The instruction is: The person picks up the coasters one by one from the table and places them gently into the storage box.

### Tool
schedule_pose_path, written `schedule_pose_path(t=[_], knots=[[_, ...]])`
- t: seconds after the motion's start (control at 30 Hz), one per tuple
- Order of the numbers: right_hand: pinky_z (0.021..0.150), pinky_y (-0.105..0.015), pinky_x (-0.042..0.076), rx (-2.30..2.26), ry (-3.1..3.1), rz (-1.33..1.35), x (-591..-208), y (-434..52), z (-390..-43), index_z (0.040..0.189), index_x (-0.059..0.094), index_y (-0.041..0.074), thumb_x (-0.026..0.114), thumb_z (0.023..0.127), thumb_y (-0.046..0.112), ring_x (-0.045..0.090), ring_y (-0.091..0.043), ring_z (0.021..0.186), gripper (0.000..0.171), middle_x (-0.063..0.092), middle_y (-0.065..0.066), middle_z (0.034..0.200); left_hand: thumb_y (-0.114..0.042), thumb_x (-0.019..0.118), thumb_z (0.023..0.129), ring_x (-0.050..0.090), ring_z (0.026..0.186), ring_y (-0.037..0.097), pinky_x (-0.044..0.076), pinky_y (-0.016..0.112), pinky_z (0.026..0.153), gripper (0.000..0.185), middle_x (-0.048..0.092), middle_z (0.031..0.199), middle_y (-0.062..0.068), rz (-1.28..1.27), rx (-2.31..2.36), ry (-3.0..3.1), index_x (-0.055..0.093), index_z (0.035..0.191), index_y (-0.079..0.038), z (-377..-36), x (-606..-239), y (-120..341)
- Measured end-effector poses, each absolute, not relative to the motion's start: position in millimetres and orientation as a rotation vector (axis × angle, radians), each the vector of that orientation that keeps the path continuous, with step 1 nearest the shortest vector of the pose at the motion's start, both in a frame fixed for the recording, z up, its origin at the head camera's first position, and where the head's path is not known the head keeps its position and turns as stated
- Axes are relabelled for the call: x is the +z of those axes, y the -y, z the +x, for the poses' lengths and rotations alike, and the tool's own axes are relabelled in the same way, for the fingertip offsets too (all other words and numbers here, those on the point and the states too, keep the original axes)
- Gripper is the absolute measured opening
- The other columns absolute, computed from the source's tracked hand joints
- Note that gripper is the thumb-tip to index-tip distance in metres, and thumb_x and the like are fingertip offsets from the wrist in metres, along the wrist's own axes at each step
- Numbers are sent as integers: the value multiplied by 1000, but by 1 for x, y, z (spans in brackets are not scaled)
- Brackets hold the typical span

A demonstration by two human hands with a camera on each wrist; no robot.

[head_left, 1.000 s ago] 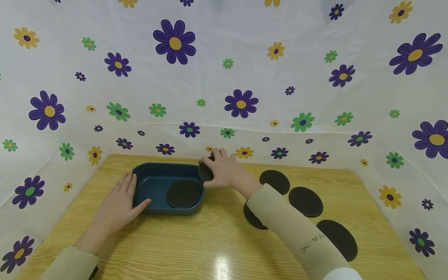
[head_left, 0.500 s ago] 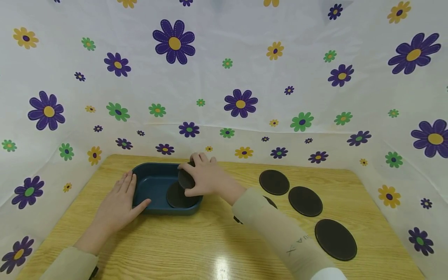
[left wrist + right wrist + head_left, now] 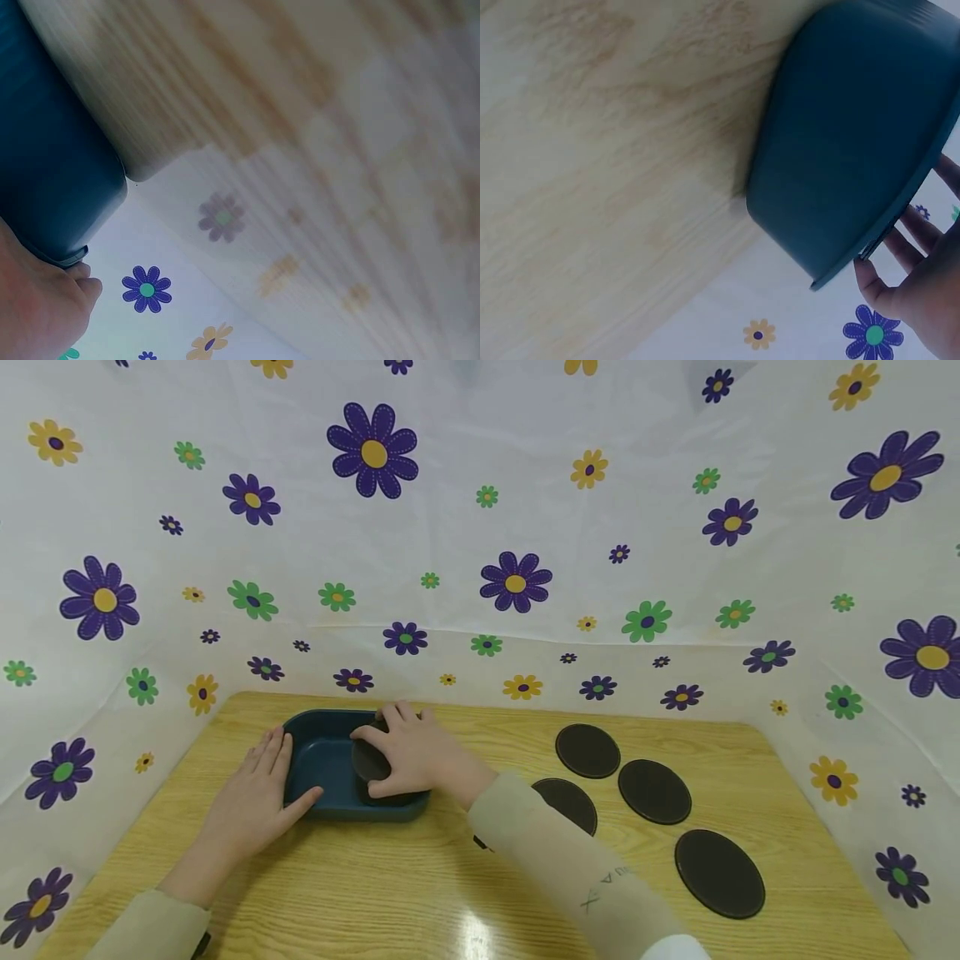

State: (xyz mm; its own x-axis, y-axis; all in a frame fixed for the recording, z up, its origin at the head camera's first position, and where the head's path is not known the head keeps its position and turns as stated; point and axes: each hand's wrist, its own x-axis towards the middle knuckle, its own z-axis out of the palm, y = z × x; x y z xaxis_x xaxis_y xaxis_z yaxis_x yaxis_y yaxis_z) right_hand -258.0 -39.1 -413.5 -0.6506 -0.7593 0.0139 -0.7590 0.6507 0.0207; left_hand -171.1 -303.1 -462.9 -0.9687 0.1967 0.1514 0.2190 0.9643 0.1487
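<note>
A dark blue rectangular bin [image 3: 318, 772] stands at the left of the table. My left hand [image 3: 247, 797] rests against its left end, fingers lying straight along the rim and thumb over the front corner. My right hand [image 3: 420, 752] grips a black round coaster [image 3: 369, 762] by its edges, tilted above the bin's right half. Beneath it lies another black coaster [image 3: 401, 798], mostly hidden by the hand. In the right wrist view, my right fingers [image 3: 904, 259] show at the rim of the blue bin [image 3: 847, 150], with a thin bit of the held coaster [image 3: 870, 249] between.
Several more black coasters lie on the wooden table [image 3: 337, 885] to the right: a back coaster [image 3: 588, 751], a middle coaster [image 3: 655, 792], a front coaster [image 3: 720, 873], and one coaster [image 3: 570, 803] partly behind my right forearm. A flowered white cloth [image 3: 450, 527] surrounds the table.
My right hand has carried its coaster leftward from the bin's right edge to over its inside, covering much of the coaster lying there. The left hand has stayed in place.
</note>
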Motion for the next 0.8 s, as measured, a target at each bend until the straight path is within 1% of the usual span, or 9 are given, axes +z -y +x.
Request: schedule_pose_path(t=[0.2,0.3,0.43,0.57,0.8], knots=[[113,-53,46,16,2828,1345,-420,46,-256,158,45,39,66,91,61,43,-27,143,73,45,-6,157,-64,56,103,23,160,52,29,67,127,104,21,171,36,-324,-243,2962,24,162,15,-171,-464,304],[113,-54,45,11,2829,1346,-423,47,-257,158,45,39,66,92,62,42,-28,145,73,44,-6,158,-65,55,103,24,160,52,29,67,127,104,22,170,37,-328,-245,2950,24,162,16,-172,-466,305],[113,-51,47,-16,2825,1335,-427,46,-258,159,45,39,66,93,62,42,-27,147,72,44,-7,159,-65,55,103,24,159,53,29,67,127,104,23,170,37,-327,-251,2947,24,162,15,-172,-467,305],[112,-48,48,-54,2810,1335,-429,45,-257,159,45,37,64,95,64,44,-26,146,72,45,-7,159,-65,55,103,23,160,53,29,67,127,104,22,170,37,-331,-245,2951,23,162,16,-172,-468,305],[115,-47,47,-71,2774,1336,-428,43,-255,159,46,35,63,96,64,45,-26,145,72,46,-7,158,-64,54,104,20,161,51,25,66,129,104,20,171,37,-326,-266,2954,21,162,15,-171,-469,306]])
